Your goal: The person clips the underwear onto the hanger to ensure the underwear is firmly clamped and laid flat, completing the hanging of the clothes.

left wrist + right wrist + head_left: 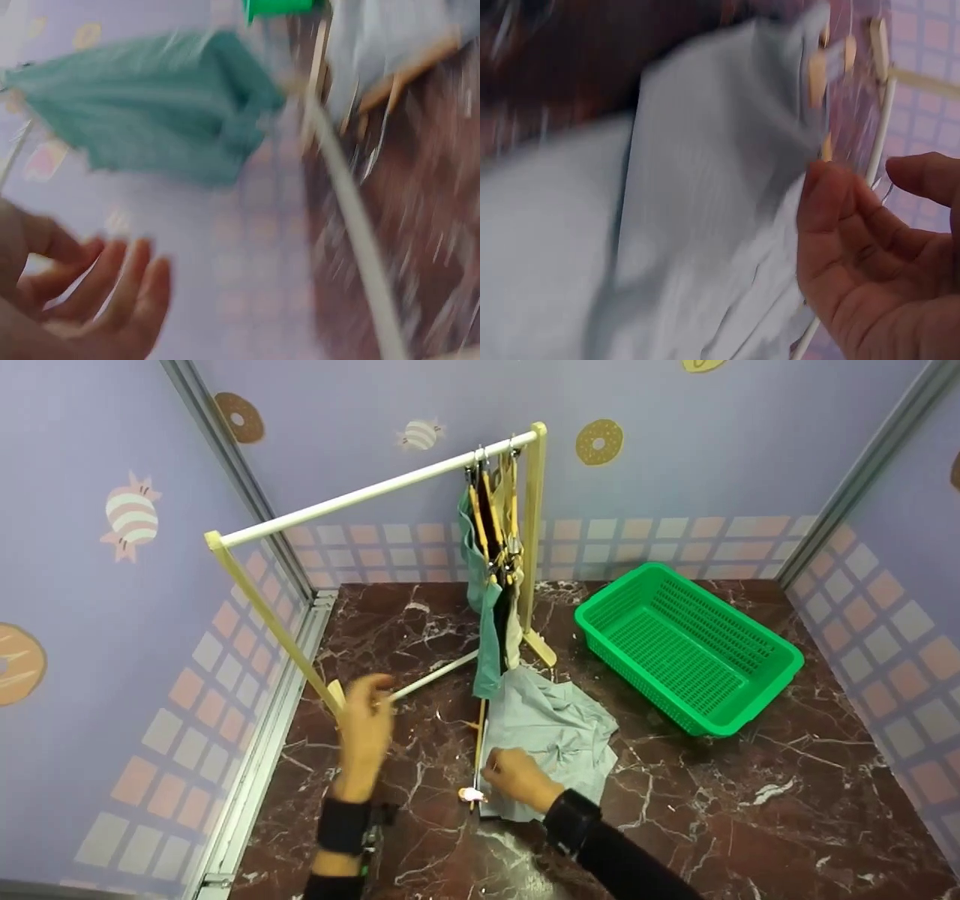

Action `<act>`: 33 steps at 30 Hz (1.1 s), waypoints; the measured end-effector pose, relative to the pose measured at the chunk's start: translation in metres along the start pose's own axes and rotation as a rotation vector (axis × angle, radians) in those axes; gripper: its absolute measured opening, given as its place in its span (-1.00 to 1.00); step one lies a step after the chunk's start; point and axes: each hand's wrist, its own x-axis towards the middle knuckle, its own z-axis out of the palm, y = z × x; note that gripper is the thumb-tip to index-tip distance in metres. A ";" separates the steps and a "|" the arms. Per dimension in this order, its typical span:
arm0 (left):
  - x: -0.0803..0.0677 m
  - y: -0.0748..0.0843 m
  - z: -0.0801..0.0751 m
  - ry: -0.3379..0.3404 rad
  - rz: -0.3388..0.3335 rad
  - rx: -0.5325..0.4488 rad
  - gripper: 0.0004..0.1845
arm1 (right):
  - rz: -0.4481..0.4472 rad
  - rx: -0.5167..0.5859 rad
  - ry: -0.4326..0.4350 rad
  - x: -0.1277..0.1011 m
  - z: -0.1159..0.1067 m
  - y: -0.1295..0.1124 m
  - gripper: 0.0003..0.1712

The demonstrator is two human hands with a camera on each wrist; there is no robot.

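A pale grey garment (551, 735) is spread on the dark marbled tabletop, its waist edge lying along a wooden clip hanger (478, 742). My right hand (521, 776) is over that edge, by the hanger's near end. In the right wrist view, its curled fingertips (826, 191) come right beside the waist near a wooden clip (817, 79), with the thumb apart from them. My left hand (366, 735) is raised by the rack's left foot, fingers loosely bent and holding nothing. The left wrist view shows it below a hanging teal garment (157, 112), with blur.
A clothes rack with a white rail (360, 495) and pale wooden posts (534, 532) stands at the back left. Several garments hang on hangers (495, 502) at its right end. A green plastic basket (761, 701) sits at the right. Patterned walls (660, 495) enclose the tabletop.
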 end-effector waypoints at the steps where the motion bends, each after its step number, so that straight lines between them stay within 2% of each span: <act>1: 0.000 0.001 -0.013 0.072 0.021 0.040 -0.77 | 0.008 -0.024 0.013 -0.002 0.006 -0.004 -0.81; 3: 0.005 0.004 -0.036 0.175 -0.007 0.101 -0.73 | 0.040 -0.056 0.040 -0.006 0.018 -0.012 -0.72; 5: 0.014 0.006 -0.052 0.208 -0.070 0.125 -0.61 | 0.101 -0.091 0.056 -0.005 0.025 -0.018 -0.65; 8: 0.027 0.003 -0.069 0.157 -0.171 0.185 -0.33 | 0.211 -0.149 0.064 -0.004 0.036 -0.022 -0.57; 9: 0.030 0.001 -0.073 0.131 -0.185 0.203 -0.26 | 0.250 -0.176 0.061 -0.003 0.039 -0.023 -0.55; 11: 0.035 -0.006 -0.077 0.087 -0.183 0.221 -0.20 | 0.304 -0.237 0.062 0.000 0.045 -0.023 -0.52; 14: 0.041 -0.014 -0.077 0.041 -0.157 0.229 -0.26 | 0.332 -0.305 0.080 0.004 0.049 -0.021 -0.52; 18: 0.047 -0.022 -0.078 0.049 -0.122 0.236 -0.39 | 0.289 -0.348 0.133 0.010 0.055 -0.016 -0.58; 23: 0.059 -0.028 -0.081 0.076 -0.118 0.281 -0.44 | 0.157 -0.367 0.191 0.016 0.067 -0.012 -0.67; 27: 0.069 -0.033 -0.076 0.103 -0.109 0.309 -0.54 | 0.087 -0.401 0.174 0.016 0.066 -0.011 -0.74; 30: 0.073 -0.036 -0.069 0.127 -0.096 0.331 -0.65 | 0.055 -0.343 0.141 0.009 0.055 -0.009 -0.76; 33: 0.075 -0.038 -0.064 0.147 -0.075 0.340 -0.74 | -0.002 -0.200 0.099 -0.001 0.035 -0.009 -0.79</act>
